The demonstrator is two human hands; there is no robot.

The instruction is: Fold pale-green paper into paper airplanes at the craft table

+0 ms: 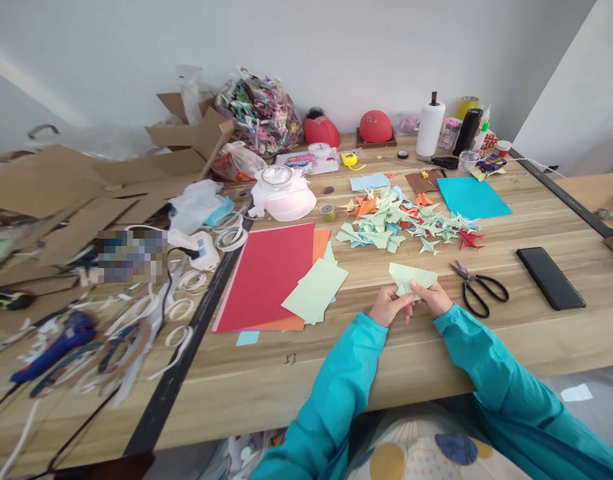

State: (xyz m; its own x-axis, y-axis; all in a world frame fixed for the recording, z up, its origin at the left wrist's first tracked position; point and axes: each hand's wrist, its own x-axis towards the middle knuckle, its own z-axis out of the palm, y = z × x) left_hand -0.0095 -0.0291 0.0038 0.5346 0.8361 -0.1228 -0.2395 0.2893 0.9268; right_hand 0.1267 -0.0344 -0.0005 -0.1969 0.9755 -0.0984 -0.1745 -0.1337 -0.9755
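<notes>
My left hand (390,305) and my right hand (433,298) both pinch a light green sheet of paper (412,277), partly folded, just above the wooden table (336,373). Both arms wear teal sleeves. Beyond the hands lies a pile of folded paper shapes (406,223) in green, orange, blue and red. Black scissors (479,287) rest right beside my right hand. To the left of my left hand lie loose light green sheets (316,290) on a stack of red paper (266,277) and orange paper.
A black phone (550,278) lies at the right. A blue sheet (473,197) sits behind the pile. Along the back stand a paper towel roll (430,127), red domes, bottles and a white dish (282,193). Cardboard (71,193), tape rings and a blue glue gun (51,350) crowd the left.
</notes>
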